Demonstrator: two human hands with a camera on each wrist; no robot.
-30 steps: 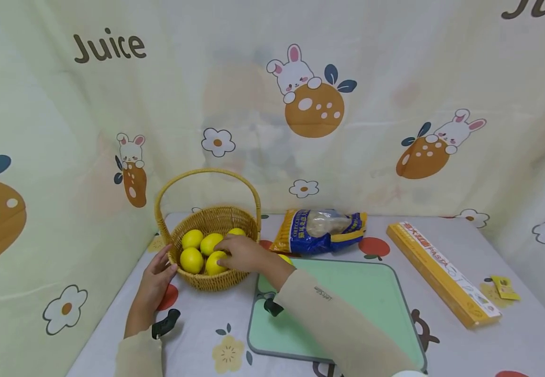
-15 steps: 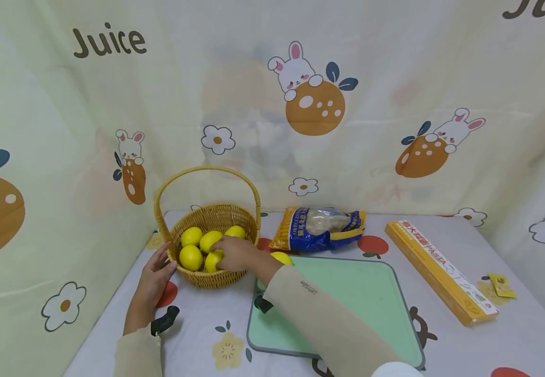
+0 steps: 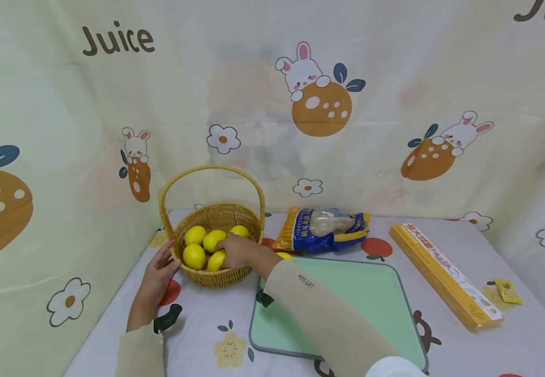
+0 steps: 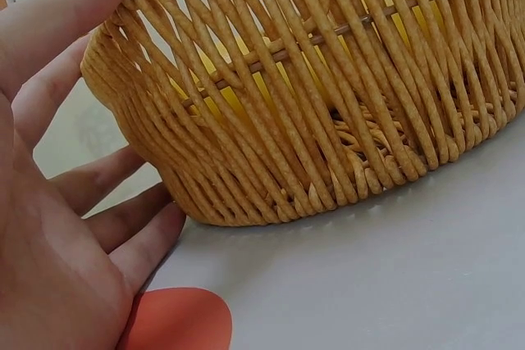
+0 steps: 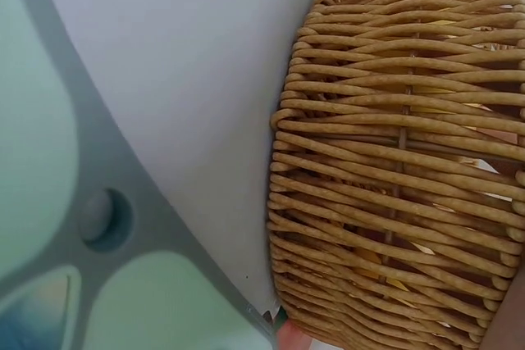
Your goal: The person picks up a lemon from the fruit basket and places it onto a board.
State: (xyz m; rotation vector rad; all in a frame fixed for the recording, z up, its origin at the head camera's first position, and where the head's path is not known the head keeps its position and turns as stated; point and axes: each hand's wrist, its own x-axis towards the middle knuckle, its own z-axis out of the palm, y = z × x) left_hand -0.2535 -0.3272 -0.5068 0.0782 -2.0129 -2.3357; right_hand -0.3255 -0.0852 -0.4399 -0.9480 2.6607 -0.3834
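Observation:
Several yellow lemons [image 3: 194, 256] lie in a wicker basket [image 3: 213, 278] with a tall arched handle, at the left of the table. My right hand [image 3: 240, 251] reaches over the rim from the right and grips the front right lemon [image 3: 216, 261]; its fingertips are partly hidden. My left hand [image 3: 156, 275] rests on the basket's left side. In the left wrist view, the thumb of the left hand [image 4: 57, 178] lies at the rim and its extended fingers touch the outer wall. The right wrist view shows mostly the basket's side [image 5: 394, 153].
A green cutting board [image 3: 348, 303] with a grey edge lies right of the basket. Another lemon [image 3: 284, 256] shows behind the right forearm. Behind the board sits a blue-and-yellow pasta bag [image 3: 319, 230]. Further right are a long pasta box [image 3: 444, 277] and a small yellow packet [image 3: 507, 291].
My right hand has shifted slightly left and deeper into the basket, around the front right lemon. The left hand keeps its place on the basket. The head view has turned slightly.

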